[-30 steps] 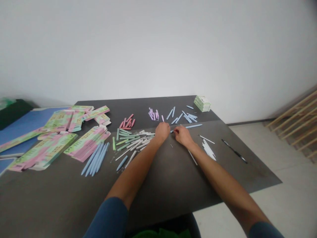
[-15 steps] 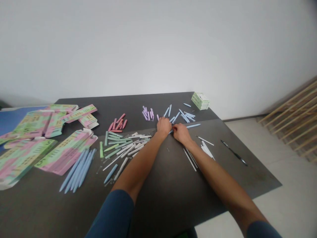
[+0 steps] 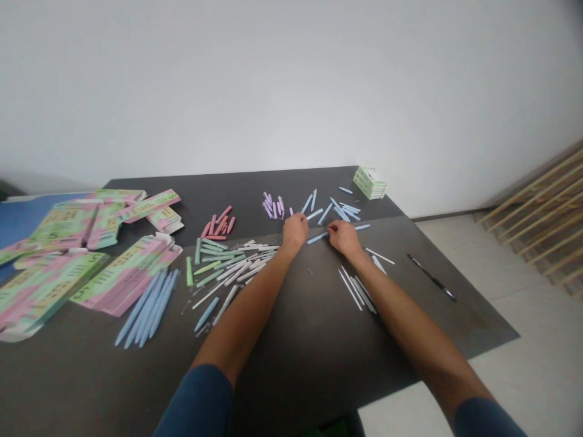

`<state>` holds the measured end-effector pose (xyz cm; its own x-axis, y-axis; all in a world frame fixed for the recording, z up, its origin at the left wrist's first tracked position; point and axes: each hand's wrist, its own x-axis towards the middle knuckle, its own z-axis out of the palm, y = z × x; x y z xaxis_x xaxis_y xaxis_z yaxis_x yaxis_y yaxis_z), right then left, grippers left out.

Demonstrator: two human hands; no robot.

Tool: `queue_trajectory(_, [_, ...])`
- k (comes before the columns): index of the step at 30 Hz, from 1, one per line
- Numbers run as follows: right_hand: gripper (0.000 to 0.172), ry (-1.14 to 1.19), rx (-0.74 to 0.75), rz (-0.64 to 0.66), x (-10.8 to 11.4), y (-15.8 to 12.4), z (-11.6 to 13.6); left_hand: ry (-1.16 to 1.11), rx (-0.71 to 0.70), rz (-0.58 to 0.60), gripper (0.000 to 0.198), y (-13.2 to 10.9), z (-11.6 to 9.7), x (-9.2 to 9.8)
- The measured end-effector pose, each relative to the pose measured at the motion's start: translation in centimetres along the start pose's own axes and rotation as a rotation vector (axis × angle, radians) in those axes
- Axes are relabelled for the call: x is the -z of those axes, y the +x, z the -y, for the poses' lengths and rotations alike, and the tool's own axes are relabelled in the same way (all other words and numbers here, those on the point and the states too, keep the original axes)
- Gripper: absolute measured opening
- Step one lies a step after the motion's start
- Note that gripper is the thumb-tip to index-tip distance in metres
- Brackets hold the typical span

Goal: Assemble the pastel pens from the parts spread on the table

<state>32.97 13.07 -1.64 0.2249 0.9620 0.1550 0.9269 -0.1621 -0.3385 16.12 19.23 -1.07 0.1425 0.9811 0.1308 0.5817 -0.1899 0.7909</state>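
Note:
My left hand point(image 3: 295, 232) is closed, with a light blue pen barrel piece point(image 3: 314, 214) sticking out to the right from its fingertips. To its right, my right hand point(image 3: 342, 238) has its fingers pinched together; whatever is between them is too small or hidden to name. Light blue pen pieces lie beside the right hand, one on its left point(image 3: 317, 238) and another on its right point(image 3: 363, 227). More blue pen parts point(image 3: 339, 211) are scattered just beyond both hands. Thin white refills point(image 3: 351, 290) lie on the dark table below the right wrist.
Left of my arms lie green barrel pieces point(image 3: 210, 274), white tubes point(image 3: 243, 271), red pieces point(image 3: 220, 226) and whole blue pens point(image 3: 148, 309). Purple pieces point(image 3: 273, 207) sit farther back. Pastel cartons point(image 3: 130, 273) cover the left side. Small boxes point(image 3: 370, 182) and a black pen point(image 3: 432, 277) are right.
My hands have moved apart, the left one slightly left and the right one right. A blue barrel piece now shows in the left fingertips.

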Motion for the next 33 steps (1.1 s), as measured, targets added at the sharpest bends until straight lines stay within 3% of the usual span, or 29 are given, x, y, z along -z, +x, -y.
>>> queue_trajectory(2, [0.022, 0.014, 0.003, -0.005, -0.1, 0.3, 0.1, -0.118, 0.038, -0.03, 0.013, -0.1, 0.6, 0.7])
queue_trajectory(9, [0.021, 0.049, 0.074, 0.018, -0.9, 1.4, 2.5, -0.467, 0.167, -0.141, 0.026, -1.1, 2.0, 3.6])
queue_trajectory(15, [0.021, 0.035, 0.101, 0.048, -2.1, 2.4, 5.1, -0.83, 0.173, -0.173, 0.029, -2.2, 1.8, 4.6])
queue_trajectory(23, [0.022, -0.03, 0.101, 0.1, -3.3, 3.5, 5.9, -0.648, 0.16, -0.171, 0.03, -3.0, 2.3, 5.2])
queue_trajectory(33, [0.028, -0.096, 0.17, 0.092, -2.9, 2.7, 6.5, -0.691, 0.07, -0.077, 0.03, -4.7, 2.3, 5.3])
